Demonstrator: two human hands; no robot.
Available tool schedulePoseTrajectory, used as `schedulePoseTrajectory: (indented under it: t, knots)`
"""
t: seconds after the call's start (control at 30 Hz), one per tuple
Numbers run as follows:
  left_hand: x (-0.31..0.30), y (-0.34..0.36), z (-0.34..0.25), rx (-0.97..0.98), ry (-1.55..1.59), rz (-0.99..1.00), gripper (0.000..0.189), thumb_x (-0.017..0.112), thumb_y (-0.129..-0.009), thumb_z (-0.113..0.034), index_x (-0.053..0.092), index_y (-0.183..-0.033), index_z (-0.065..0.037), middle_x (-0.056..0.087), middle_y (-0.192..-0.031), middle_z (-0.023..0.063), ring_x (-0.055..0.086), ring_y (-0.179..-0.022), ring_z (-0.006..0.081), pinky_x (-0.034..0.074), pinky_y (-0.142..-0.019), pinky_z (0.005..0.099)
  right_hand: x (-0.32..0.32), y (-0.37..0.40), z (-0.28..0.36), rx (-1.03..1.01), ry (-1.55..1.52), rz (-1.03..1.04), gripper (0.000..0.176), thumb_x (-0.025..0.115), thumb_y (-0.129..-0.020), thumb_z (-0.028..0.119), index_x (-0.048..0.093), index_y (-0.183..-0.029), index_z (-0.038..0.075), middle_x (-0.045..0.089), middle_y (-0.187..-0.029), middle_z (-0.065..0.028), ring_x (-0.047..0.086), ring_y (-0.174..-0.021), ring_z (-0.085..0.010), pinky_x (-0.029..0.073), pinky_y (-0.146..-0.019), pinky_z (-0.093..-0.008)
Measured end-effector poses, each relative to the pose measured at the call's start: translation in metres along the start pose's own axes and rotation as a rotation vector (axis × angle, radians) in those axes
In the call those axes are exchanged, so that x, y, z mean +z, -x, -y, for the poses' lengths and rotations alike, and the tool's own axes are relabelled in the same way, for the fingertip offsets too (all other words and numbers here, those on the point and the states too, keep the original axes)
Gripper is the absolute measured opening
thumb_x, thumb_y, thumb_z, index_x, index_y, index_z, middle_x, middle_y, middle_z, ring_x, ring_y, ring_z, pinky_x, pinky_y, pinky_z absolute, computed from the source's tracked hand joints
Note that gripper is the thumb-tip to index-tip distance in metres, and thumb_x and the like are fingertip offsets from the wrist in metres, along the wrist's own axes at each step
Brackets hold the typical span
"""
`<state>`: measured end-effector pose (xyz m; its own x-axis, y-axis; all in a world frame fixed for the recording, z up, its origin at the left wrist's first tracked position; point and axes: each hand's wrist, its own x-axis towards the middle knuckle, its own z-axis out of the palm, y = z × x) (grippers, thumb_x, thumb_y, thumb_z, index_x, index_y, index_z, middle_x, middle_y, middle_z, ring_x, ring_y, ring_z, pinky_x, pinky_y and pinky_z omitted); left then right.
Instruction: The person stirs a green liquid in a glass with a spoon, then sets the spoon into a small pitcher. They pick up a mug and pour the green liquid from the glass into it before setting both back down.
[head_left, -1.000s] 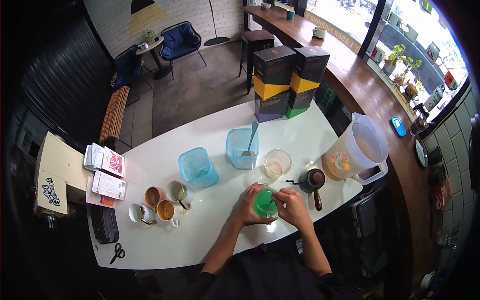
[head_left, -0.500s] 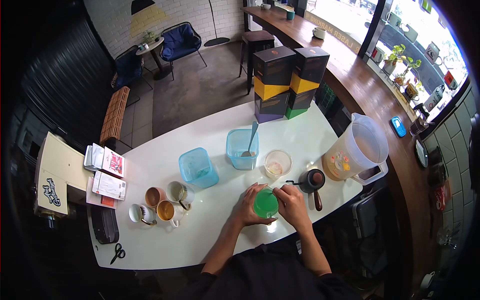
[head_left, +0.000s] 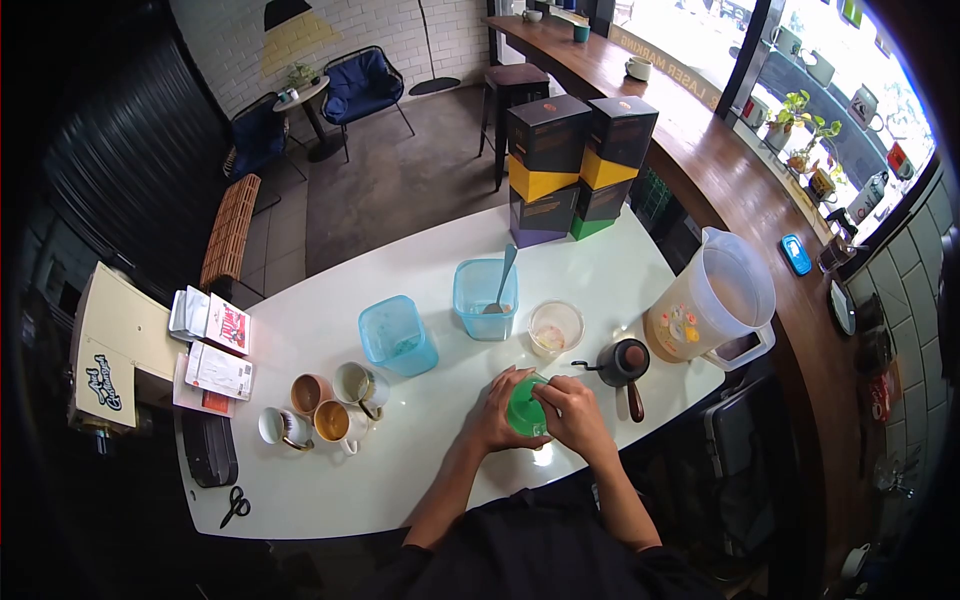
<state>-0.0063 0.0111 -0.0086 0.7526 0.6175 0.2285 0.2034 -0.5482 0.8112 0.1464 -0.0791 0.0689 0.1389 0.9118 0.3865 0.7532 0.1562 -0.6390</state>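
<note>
A cup of bright green liquid (head_left: 524, 408) stands near the front edge of the white table. Curled around its left side, my left hand (head_left: 499, 412) grips it. Over the right part of the cup's mouth, my right hand (head_left: 574, 412) is closed in a pinch; whatever its fingers hold is hidden. Just beyond the cup is a clear plastic tub (head_left: 556, 328) with some residue inside. To the right of my right hand sits a small dark pot (head_left: 624, 362) with a brown wooden handle and a thin spout.
Two blue containers (head_left: 398, 335) stand farther back, one with a spoon (head_left: 507, 268) in it. Several mugs (head_left: 335, 422) cluster at left, near scissors (head_left: 236, 507). A large pitcher (head_left: 712, 295) stands at right, stacked boxes (head_left: 548, 165) behind, packets (head_left: 220, 370) far left.
My right hand has shifted slightly left and toward me over the cup, covering more of the green liquid. My left hand stays around the cup.
</note>
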Motion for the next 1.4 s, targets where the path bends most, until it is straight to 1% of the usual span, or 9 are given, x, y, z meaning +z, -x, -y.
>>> schedulePoseTrajectory:
  t: [0.17,0.37,0.5,0.57,0.77,1.0,1.07,1.2,1.4]
  knots:
    - [0.0,0.001,0.001,-0.024,0.045,0.016,0.113,0.092,-0.052,-0.052,0.042,-0.144,-0.01,0.047,-0.146,0.0137,0.037,-0.141,0.043,0.031,-0.118,0.0534,0.0,-0.001,-0.002,-0.048,0.076,-0.075,0.023,0.067,-0.074,0.0,0.067,-0.097,0.003,0.06,-0.081,-0.0125,0.061,-0.079,-0.0327,0.049,-0.073,-0.0434]
    - [-0.003,0.0,-0.003,-0.039,0.047,0.034,0.112,0.092,-0.052,-0.053,0.043,-0.143,-0.01,0.047,-0.146,0.0132,0.037,-0.141,0.0432,0.03,-0.119,0.0535,-0.009,0.0,-0.005,-0.043,0.171,-0.067,0.025,0.066,-0.072,0.0,0.064,-0.096,0.004,0.057,-0.079,-0.0117,0.06,-0.079,-0.0316,0.048,-0.072,-0.043]
    - [-0.004,-0.001,-0.004,-0.04,0.036,0.042,0.113,0.092,-0.052,-0.053,0.042,-0.144,-0.01,0.048,-0.145,0.0134,0.037,-0.14,0.0433,0.03,-0.118,0.0533,-0.016,0.001,0.0,-0.038,0.179,-0.038,0.023,0.066,-0.072,0.001,0.064,-0.094,0.003,0.056,-0.078,-0.0115,0.06,-0.078,-0.0317,0.049,-0.071,-0.0435]
    - [-0.003,0.0,-0.003,-0.043,0.042,0.028,0.112,0.092,-0.051,-0.051,0.043,-0.143,-0.01,0.049,-0.145,0.0133,0.037,-0.14,0.0433,0.031,-0.118,0.0532,-0.019,0.0,0.001,-0.035,0.115,-0.001,0.015,0.068,-0.079,0.001,0.069,-0.094,0.001,0.06,-0.077,-0.0128,0.061,-0.075,-0.0335,0.049,-0.068,-0.0437]
    - [-0.001,0.0,0.003,0.037,-0.008,0.018,0.113,0.093,-0.052,-0.043,0.04,-0.146,-0.009,0.048,-0.145,0.0161,0.039,-0.14,0.0409,0.036,-0.115,0.0528,-0.005,-0.001,0.005,-0.074,-0.02,0.025,0.01,0.064,-0.078,0.0,0.065,-0.088,0.001,0.059,-0.074,-0.0146,0.061,-0.073,-0.0341,0.05,-0.068,-0.0453]
    - [0.001,0.0,0.004,0.037,-0.02,0.004,0.113,0.093,-0.052,-0.044,0.04,-0.145,-0.009,0.047,-0.146,0.0154,0.038,-0.141,0.0409,0.035,-0.115,0.0531,0.001,-0.003,0.001,-0.052,0.003,-0.071,0.014,0.065,-0.078,-0.002,0.067,-0.091,0.002,0.059,-0.076,-0.0138,0.06,-0.073,-0.034,0.049,-0.067,-0.0449]
    - [0.0,0.0,0.003,0.034,0.031,-0.011,0.11,0.091,-0.052,-0.052,0.044,-0.142,-0.009,0.05,-0.144,0.014,0.041,-0.138,0.0426,0.031,-0.118,0.0524,-0.002,-0.003,0.001,-0.066,0.065,-0.089,0.016,0.065,-0.076,-0.001,0.066,-0.091,0.002,0.058,-0.077,-0.0128,0.06,-0.074,-0.0337,0.049,-0.068,-0.0442]
    - [-0.003,-0.001,-0.001,0.007,0.044,-0.002,0.109,0.091,-0.052,-0.052,0.044,-0.141,-0.008,0.05,-0.144,0.014,0.04,-0.138,0.0424,0.031,-0.119,0.052,-0.008,0.002,-0.002,-0.058,0.148,-0.024,0.022,0.07,-0.076,0.002,0.071,-0.098,0.003,0.061,-0.079,-0.0122,0.061,-0.075,-0.0325,0.049,-0.069,-0.043]
    - [-0.004,-0.001,-0.002,0.003,0.03,0.02,0.111,0.093,-0.052,-0.043,0.042,-0.144,-0.009,0.049,-0.144,0.0154,0.04,-0.14,0.0409,0.036,-0.114,0.0529,-0.018,0.003,0.005,-0.026,0.14,0.039,0.018,0.07,-0.077,0.002,0.071,-0.095,0.002,0.061,-0.075,-0.0121,0.061,-0.075,-0.0326,0.05,-0.068,-0.0427]
